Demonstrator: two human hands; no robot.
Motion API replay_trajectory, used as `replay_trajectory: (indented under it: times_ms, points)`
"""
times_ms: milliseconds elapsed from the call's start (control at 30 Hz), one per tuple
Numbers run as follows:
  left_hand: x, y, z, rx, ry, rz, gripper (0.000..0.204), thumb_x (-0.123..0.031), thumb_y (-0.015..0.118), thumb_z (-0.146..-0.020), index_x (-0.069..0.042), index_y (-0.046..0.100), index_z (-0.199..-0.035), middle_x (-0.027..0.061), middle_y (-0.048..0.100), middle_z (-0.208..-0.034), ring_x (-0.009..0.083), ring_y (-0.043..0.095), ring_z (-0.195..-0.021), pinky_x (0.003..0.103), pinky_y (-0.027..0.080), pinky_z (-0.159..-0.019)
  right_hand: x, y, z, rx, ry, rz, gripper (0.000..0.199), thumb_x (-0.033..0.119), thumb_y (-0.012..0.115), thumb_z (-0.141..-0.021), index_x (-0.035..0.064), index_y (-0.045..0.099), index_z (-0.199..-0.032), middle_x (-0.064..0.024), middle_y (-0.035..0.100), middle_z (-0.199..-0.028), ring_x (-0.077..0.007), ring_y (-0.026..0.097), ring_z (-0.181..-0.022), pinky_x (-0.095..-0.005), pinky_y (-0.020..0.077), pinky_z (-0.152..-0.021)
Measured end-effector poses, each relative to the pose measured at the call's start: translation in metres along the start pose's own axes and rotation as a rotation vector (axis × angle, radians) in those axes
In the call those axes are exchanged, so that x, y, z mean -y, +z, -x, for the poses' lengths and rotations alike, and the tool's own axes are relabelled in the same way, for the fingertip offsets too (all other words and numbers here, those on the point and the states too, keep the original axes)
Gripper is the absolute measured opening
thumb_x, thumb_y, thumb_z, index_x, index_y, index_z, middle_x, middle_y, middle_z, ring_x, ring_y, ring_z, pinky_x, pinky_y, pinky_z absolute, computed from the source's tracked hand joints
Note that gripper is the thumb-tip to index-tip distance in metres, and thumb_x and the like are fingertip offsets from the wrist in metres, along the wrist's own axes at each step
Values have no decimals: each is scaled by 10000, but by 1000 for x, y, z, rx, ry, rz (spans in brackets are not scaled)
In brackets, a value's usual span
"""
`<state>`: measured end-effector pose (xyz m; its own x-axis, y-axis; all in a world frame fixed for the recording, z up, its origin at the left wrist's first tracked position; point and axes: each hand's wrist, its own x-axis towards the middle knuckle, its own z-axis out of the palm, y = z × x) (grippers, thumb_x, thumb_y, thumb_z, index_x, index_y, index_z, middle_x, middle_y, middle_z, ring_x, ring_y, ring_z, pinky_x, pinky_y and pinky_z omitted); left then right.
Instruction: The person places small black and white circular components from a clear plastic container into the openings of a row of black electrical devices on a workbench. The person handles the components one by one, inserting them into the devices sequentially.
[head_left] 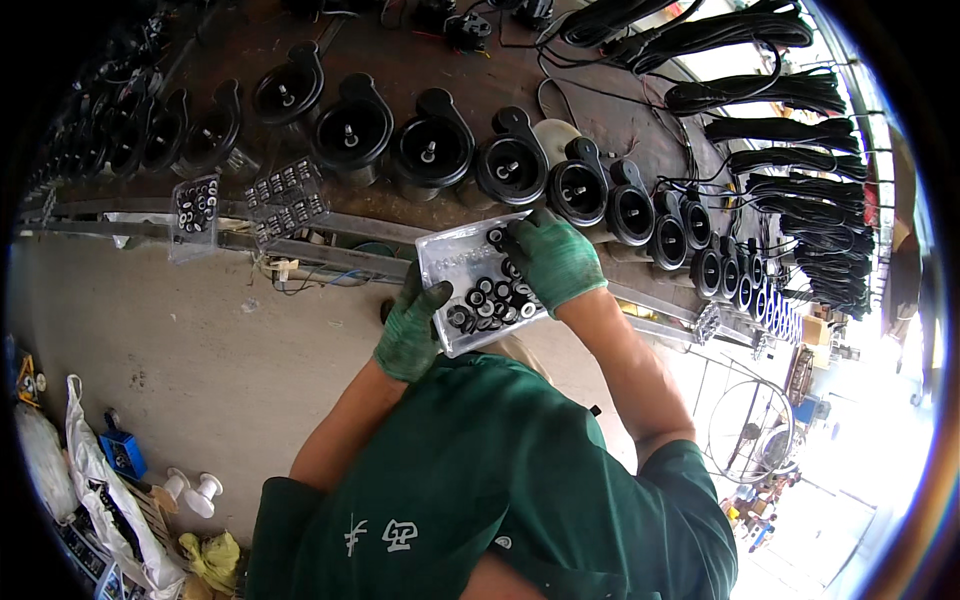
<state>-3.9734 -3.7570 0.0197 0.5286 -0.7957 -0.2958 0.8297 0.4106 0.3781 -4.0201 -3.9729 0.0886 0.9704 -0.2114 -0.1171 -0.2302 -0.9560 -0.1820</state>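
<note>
My left hand [408, 330], in a green glove, grips the near left side of a clear plastic box [452, 345], with the thumb over its rim. Loose black rings [478, 298], several with pale centres, lie in the box, mostly toward its near right part. My right hand [556, 258], gloved in green too, reaches over the far right corner with bent fingers. At its fingertips is a single black ring [496, 237], apparently pinched. Beyond the box stands a row of black round housings [428, 150], each with an upright metal shaft and a side lobe.
Two smaller clear boxes, one with rings [197, 205] and one with metal parts [285, 200], sit at the bench edge on the left. Bundled black cables [760, 92] line the far right. A metal rail [375, 235] runs along the bench front. White spools [203, 495] stand lower left.
</note>
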Motion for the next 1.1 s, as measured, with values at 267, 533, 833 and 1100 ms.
replay_trajectory:
  times_ms: [267,533,833,1100]
  points:
    - [8,10,-3,-57,8,25,682,-208,697,-972,-141,370,-1566,144,547,-1450,297,588,-1309,453,550,-1080,-13,-2,1,-69,107,-221,281,176,736,-840,71,723,-1100,-167,681,-1079,-365,668,-1013,-456,554,-897]
    - [30,34,-21,-19,26,66,721,-198,686,-950,-72,337,-1569,197,532,-1492,361,595,-1318,498,538,-1108,-80,-8,27,-288,-87,-474,275,37,872,-762,27,669,-947,-97,682,-939,-247,681,-878,-315,566,-780]
    - [77,57,-35,-180,126,-58,731,-244,694,-944,-39,362,-1563,210,536,-1487,370,584,-1323,507,530,-1100,-189,24,48,164,261,-2344,196,183,562,-990,77,625,-1142,-55,656,-1066,-174,662,-965,-269,566,-758]
    - [106,72,-42,-277,160,-71,752,-249,702,-928,-51,360,-1567,207,546,-1469,372,582,-1313,508,521,-1101,-277,-10,55,-12,605,-1550,213,145,636,-1004,46,700,-1181,-29,682,-888,-140,675,-829,-301,542,-678]
